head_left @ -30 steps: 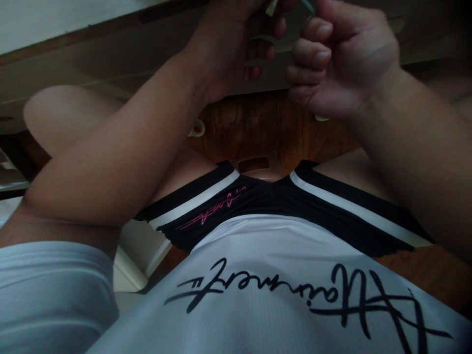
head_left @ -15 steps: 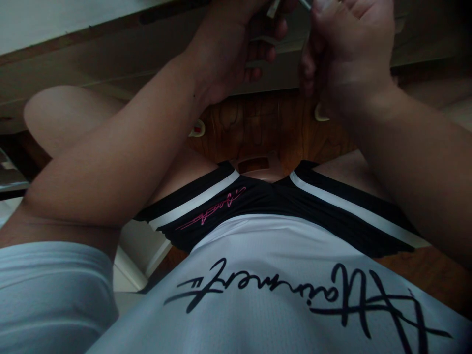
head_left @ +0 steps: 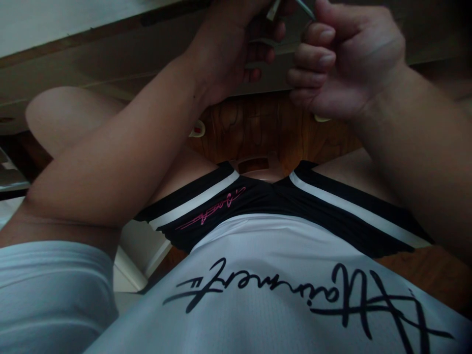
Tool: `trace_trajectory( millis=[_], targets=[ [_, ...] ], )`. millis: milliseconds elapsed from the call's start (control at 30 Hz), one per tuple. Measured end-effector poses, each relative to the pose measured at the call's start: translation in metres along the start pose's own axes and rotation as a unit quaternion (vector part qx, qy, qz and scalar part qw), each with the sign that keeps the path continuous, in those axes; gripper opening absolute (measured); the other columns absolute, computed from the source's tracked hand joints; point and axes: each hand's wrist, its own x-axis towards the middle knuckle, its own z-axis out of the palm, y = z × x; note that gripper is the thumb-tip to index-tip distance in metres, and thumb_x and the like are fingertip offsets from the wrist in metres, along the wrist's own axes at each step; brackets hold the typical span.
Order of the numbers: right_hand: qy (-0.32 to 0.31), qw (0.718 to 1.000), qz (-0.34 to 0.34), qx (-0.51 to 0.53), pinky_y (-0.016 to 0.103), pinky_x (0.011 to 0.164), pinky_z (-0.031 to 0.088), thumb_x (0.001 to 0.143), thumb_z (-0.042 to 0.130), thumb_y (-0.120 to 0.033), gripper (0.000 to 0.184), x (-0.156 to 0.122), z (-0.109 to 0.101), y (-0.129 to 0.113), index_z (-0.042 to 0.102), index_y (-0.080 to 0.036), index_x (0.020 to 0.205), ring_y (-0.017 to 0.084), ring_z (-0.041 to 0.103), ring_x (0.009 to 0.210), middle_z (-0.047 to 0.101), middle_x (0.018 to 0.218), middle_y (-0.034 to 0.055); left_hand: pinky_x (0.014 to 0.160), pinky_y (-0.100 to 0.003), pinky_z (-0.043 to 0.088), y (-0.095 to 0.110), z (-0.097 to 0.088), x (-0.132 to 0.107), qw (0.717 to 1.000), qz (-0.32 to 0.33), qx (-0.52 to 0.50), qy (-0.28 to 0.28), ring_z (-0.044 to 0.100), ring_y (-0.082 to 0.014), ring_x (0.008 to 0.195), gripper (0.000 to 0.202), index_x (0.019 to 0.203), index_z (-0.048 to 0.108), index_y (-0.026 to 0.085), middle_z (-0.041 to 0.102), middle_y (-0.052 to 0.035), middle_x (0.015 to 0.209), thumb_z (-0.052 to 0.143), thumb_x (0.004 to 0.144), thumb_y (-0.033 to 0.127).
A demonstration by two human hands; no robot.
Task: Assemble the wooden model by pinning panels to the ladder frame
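Note:
Both hands are raised at the top edge of the head view, in front of the table's underside. My left hand (head_left: 236, 44) has its fingers curled around a thin pale piece (head_left: 273, 9) that runs out of the frame. My right hand (head_left: 342, 59) is a fist with the palm side toward me, pinching a thin grey strip (head_left: 305, 8) between thumb and forefinger. The two thin pieces meet just between the hands. What they belong to is cut off above the frame.
I am seated, with a white printed shirt (head_left: 280, 295) and black shorts with white stripes (head_left: 265, 206) filling the lower view. A wooden floor (head_left: 265, 128) shows between my knees. A pale table edge (head_left: 73, 29) runs across the top left.
My right hand turned its back toward me half a second ago and has rotated again, so the curled fingers face me. My left hand has stayed in place.

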Motion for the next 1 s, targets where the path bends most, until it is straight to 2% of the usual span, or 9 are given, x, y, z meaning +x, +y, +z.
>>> trace_trajectory(
  millis=[67, 167, 367, 500, 633, 767, 833, 900, 1000],
  targets=[
    [-0.005, 1.0, 0.004, 0.025, 0.025, 0.046, 0.02, 0.098, 0.021, -0.032, 0.038, -0.002, 0.001, -0.002, 0.024, -0.016, 0.064, 0.007, 0.035, 0.042, 0.021, 0.049, -0.0025, 0.054, -0.017, 0.035, -0.002, -0.002, 0.001, 1.0, 0.007, 0.0, -0.011, 0.052, -0.0027, 0.063, 0.042, 0.097, 0.061, 0.018, 0.054, 0.0045, 0.083, 0.056, 0.075, 0.053],
    [0.046, 0.998, -0.035, 0.001, 0.026, 0.045, 0.017, 0.093, 0.029, -0.033, 0.036, -0.001, 0.003, -0.001, 0.024, -0.017, 0.062, 0.008, 0.031, 0.041, 0.018, 0.048, -0.0018, 0.053, -0.016, 0.034, -0.003, -0.004, 0.001, 1.0, 0.016, -0.007, -0.02, 0.054, -0.0035, 0.063, 0.039, 0.095, 0.061, 0.017, 0.054, 0.0039, 0.082, 0.053, 0.078, 0.05],
    [0.118, 0.986, -0.104, -0.055, 0.027, 0.041, 0.018, 0.069, 0.055, -0.038, 0.036, 0.002, 0.008, 0.009, 0.027, -0.02, 0.058, 0.009, 0.027, 0.038, 0.016, 0.047, -0.0019, 0.053, -0.016, 0.032, 0.001, 0.0, 0.0, 1.0, 0.004, -0.011, -0.017, 0.054, -0.0031, 0.061, 0.031, 0.095, 0.06, 0.016, 0.054, 0.0044, 0.079, 0.051, 0.08, 0.041],
    [0.145, 0.961, -0.212, -0.102, 0.029, 0.036, 0.02, 0.07, 0.056, -0.036, 0.03, 0.007, 0.007, 0.015, 0.035, -0.02, 0.056, 0.009, 0.029, 0.037, 0.023, 0.049, -0.001, 0.054, -0.017, 0.034, 0.002, 0.001, -0.001, 1.0, 0.002, -0.007, -0.007, 0.053, -0.0035, 0.062, 0.034, 0.095, 0.061, 0.017, 0.054, 0.0041, 0.08, 0.051, 0.079, 0.045],
    [0.164, 0.902, -0.32, -0.238, 0.03, 0.036, 0.024, 0.081, 0.055, -0.035, 0.03, 0.008, -0.001, 0.017, 0.04, -0.021, 0.06, 0.01, 0.038, 0.039, 0.035, 0.052, -0.0005, 0.053, -0.017, 0.034, 0.001, 0.0, -0.001, 1.0, 0.004, 0.001, -0.005, 0.052, -0.0036, 0.062, 0.038, 0.096, 0.061, 0.017, 0.052, 0.0039, 0.08, 0.05, 0.079, 0.049],
    [0.209, 0.783, -0.386, -0.441, 0.022, 0.053, 0.03, 0.088, 0.054, -0.042, 0.033, 0.005, -0.017, 0.013, 0.051, -0.017, 0.066, 0.006, 0.046, 0.063, 0.041, 0.063, 0.0016, 0.055, -0.018, 0.036, 0.0, 0.0, -0.002, 1.0, 0.008, 0.001, -0.008, 0.052, -0.0038, 0.064, 0.045, 0.096, 0.061, 0.017, 0.053, 0.0037, 0.083, 0.056, 0.074, 0.056],
    [0.218, 0.75, -0.396, -0.483, 0.019, 0.059, 0.032, 0.086, 0.057, -0.043, 0.033, 0.004, -0.02, 0.012, 0.054, -0.016, 0.067, 0.005, 0.044, 0.073, 0.04, 0.069, 0.0022, 0.055, -0.018, 0.037, 0.0, 0.0, -0.002, 1.0, 0.007, 0.002, -0.009, 0.053, -0.0041, 0.064, 0.045, 0.097, 0.061, 0.017, 0.053, 0.0037, 0.083, 0.056, 0.074, 0.055],
    [0.218, 0.787, -0.38, -0.434, 0.02, 0.054, 0.031, 0.085, 0.059, -0.038, 0.031, 0.004, -0.017, 0.01, 0.053, -0.016, 0.065, 0.005, 0.044, 0.068, 0.04, 0.065, 0.0018, 0.055, -0.018, 0.037, 0.0, -0.001, -0.001, 1.0, 0.011, 0.001, -0.007, 0.053, -0.0042, 0.064, 0.044, 0.095, 0.061, 0.017, 0.053, 0.0039, 0.082, 0.057, 0.074, 0.055],
    [0.146, 0.94, -0.207, -0.23, 0.024, 0.045, 0.028, 0.092, 0.041, -0.033, 0.035, 0.003, -0.006, 0.005, 0.042, -0.016, 0.061, 0.006, 0.042, 0.048, 0.035, 0.052, -0.0009, 0.055, -0.018, 0.036, 0.001, -0.001, 0.0, 1.0, 0.007, -0.006, -0.007, 0.053, -0.0043, 0.063, 0.04, 0.094, 0.06, 0.016, 0.053, 0.0043, 0.082, 0.056, 0.076, 0.052]
  ],
)
